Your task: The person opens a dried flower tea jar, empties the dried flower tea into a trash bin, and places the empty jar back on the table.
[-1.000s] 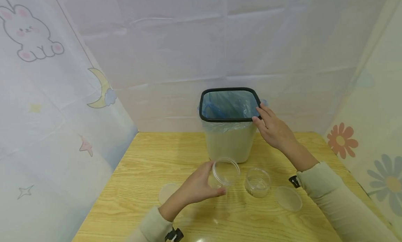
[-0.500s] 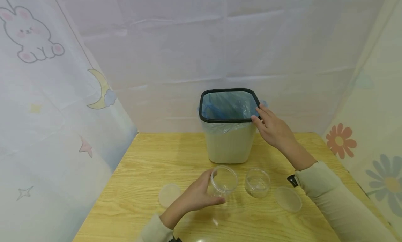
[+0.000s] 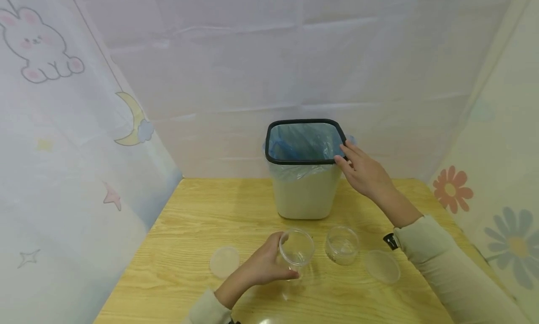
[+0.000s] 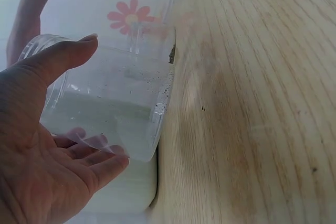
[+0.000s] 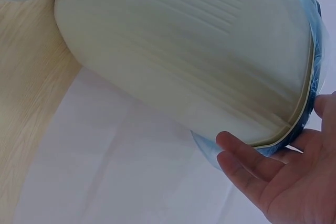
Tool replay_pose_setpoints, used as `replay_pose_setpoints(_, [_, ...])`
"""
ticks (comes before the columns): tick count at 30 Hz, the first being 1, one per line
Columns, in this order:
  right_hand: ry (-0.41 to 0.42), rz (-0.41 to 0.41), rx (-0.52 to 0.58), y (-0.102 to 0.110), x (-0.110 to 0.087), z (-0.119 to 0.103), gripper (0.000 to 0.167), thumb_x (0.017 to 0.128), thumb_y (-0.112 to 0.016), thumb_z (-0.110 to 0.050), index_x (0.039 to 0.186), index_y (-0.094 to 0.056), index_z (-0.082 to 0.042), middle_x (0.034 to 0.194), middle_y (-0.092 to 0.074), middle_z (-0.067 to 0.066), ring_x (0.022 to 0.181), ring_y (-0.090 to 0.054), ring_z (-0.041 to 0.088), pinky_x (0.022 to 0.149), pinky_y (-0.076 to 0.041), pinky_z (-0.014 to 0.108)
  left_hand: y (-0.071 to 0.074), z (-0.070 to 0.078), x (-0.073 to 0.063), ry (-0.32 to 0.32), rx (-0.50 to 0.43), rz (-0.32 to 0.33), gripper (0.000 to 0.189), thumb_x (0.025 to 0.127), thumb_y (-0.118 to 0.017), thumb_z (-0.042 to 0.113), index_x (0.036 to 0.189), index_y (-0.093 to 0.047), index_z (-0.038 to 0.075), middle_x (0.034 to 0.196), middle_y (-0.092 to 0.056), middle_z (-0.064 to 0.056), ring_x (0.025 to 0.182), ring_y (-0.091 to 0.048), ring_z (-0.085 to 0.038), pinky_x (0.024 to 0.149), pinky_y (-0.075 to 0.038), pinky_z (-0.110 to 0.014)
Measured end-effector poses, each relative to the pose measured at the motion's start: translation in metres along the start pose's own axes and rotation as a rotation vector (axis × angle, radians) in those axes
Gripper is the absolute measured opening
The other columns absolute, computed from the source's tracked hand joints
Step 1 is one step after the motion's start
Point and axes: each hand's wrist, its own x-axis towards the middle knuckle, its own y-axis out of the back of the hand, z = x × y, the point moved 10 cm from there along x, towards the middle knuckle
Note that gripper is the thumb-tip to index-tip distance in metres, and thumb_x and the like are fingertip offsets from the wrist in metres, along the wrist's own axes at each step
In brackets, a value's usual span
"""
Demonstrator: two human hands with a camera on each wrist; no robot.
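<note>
My left hand [image 3: 267,263] grips a clear plastic jar [image 3: 297,249], thumb on the near side and fingers on the far side. The jar's round mouth faces up, and its base is close over the table in the left wrist view. Small dark specks dot the jar's base [image 4: 160,109]. A trash bin [image 3: 306,193], pale with a black rim and a bluish plastic liner [image 3: 311,139], stands behind. My right hand [image 3: 365,174] holds the bin's right front corner at the rim, its thumb on the rim and some fingers outside against the liner.
Right of the held jar, a second clear container [image 3: 342,246] with small dark bits stands on the wooden table [image 3: 210,202]. One round translucent lid [image 3: 225,262] lies at left, another lid [image 3: 382,266] at right. Printed cloth walls [image 3: 231,81] enclose the back and sides.
My left hand has lowered the jar and brought it slightly toward me, away from the bin's base. The right hand stays at the bin's rim.
</note>
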Motion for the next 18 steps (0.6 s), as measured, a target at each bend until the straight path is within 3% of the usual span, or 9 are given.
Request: replay_pose_setpoints(18, [-0.003,-0.010,0.007,0.0003,-0.0015,-0.0021,0.070,0.109,-0.024,-0.054,0.163,-0.019,-0.009,0.170,-0.009,0.013,0.133,-0.051,0.042,0.112,-0.030,0.065,-0.0067,-0.0063,-0.0010,0.001,0.006,-0.020,0.105,0.076,-0.088,0.045,0.153,-0.028,0.007,0.153,-0.040,-0.014,0.140,-0.043,-0.038,0.110,-0.042,-0.057])
